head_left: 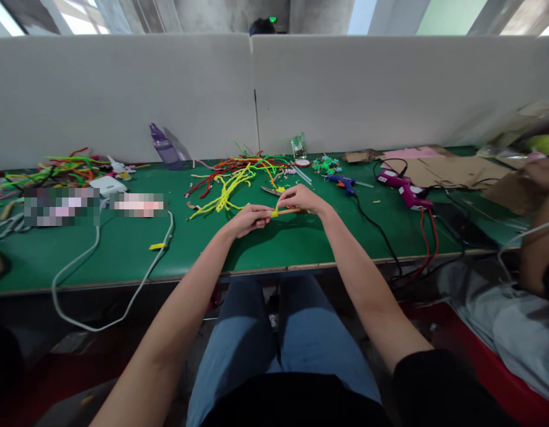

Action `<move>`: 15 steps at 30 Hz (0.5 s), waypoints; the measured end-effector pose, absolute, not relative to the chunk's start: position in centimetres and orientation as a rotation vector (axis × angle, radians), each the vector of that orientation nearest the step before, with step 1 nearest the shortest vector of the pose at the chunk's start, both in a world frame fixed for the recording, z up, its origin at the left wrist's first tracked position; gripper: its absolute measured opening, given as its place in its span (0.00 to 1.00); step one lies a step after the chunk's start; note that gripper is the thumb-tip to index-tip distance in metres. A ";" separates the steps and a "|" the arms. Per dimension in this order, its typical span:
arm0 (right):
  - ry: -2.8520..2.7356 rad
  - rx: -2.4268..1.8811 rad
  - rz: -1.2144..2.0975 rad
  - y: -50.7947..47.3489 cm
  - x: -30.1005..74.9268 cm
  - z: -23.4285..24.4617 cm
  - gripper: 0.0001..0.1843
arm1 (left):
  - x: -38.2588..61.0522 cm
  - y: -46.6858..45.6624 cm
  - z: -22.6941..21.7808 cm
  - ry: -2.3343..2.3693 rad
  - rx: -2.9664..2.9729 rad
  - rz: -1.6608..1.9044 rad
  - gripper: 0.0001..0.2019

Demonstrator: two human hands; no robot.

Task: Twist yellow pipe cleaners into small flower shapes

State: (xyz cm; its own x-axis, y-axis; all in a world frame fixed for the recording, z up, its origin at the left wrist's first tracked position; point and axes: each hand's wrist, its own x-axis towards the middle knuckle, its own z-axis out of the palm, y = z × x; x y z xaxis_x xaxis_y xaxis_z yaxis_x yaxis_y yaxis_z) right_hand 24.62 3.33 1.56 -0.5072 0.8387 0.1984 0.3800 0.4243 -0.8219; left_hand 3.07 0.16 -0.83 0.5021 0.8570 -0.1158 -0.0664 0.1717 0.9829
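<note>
My left hand (251,220) is closed around one end of a slim wooden stick (289,211), which lies nearly level above the table. Yellow pipe cleaner (274,214) is wound around the stick by my left fingertips. With its fingers pinched, my right hand (301,199) grips the yellow pipe cleaner's upper end just above the stick. Something small and red shows at the stick's right end, partly hidden by my right hand. Behind the hands lie scissors (270,191), their handles hidden, and a bundle of loose yellow pipe cleaners (225,193).
Red, green and orange pipe cleaners (252,161) lie farther back. A blue glue gun (345,185) and magenta tools (414,197) trail cords at right. A purple bottle (165,148) leans on the partition (123,95). A white cable (96,326) hangs over the table edge. Another person's arm (541,237) is at far right.
</note>
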 end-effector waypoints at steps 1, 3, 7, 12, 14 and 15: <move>-2.068 -1.013 0.972 3.3 24.5 1.6 0.13 | 3.1 0.2 -0.9 0.826 1.224 0.779 0.13; -2.051 -0.986 0.945 3.2 24.3 1.6 0.13 | 3.2 0.2 -0.9 0.838 1.227 0.807 0.14; -2.018 -0.989 0.863 3.5 23.7 1.2 0.12 | 3.3 0.2 -1.0 0.863 1.254 0.890 0.13; -2.034 -0.970 0.612 3.7 22.9 0.5 0.09 | 3.4 0.5 -1.3 0.911 1.291 1.018 0.12; -2.025 -0.975 0.505 3.7 22.7 0.4 0.08 | 3.4 0.7 -1.4 0.929 1.306 1.076 0.12; -2.022 -0.976 0.457 3.6 22.6 0.3 0.08 | 3.4 0.8 -1.5 0.935 1.313 1.102 0.12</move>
State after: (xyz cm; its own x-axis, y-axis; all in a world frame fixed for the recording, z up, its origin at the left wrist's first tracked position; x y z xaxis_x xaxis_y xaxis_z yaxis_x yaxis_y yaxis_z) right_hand 22.59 3.61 0.31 -0.3590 0.7736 0.5222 0.4739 0.6331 -0.6120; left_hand 3.35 0.76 -1.48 0.2478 0.9658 0.0765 -0.0818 -0.0578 0.9950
